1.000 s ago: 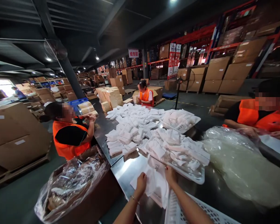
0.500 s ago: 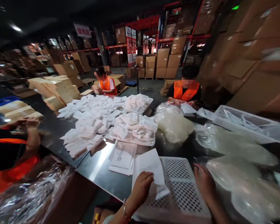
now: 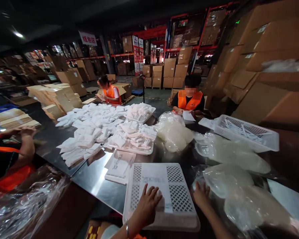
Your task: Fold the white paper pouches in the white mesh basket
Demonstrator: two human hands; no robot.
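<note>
My left hand (image 3: 148,203) lies flat, fingers spread, on a white packet (image 3: 157,187) resting on an upturned white perforated tray (image 3: 161,196) at the table's near edge. My right hand (image 3: 201,196) reaches into a pile of clear plastic bags (image 3: 239,192) to the right of the tray; its fingers are hidden in the plastic. A small stack of white packets (image 3: 119,164) lies just left of the tray.
A tray heaped with white packets (image 3: 132,139) and loose packet piles (image 3: 89,132) cover the steel table (image 3: 94,179). Another white basket (image 3: 246,131) stands at the right. People in orange vests (image 3: 189,99) work around. A plastic-lined box (image 3: 27,205) stands at left.
The packet my left hand held up now lies flat on the tray under my palm. My right hand has moved farther into the plastic bags.
</note>
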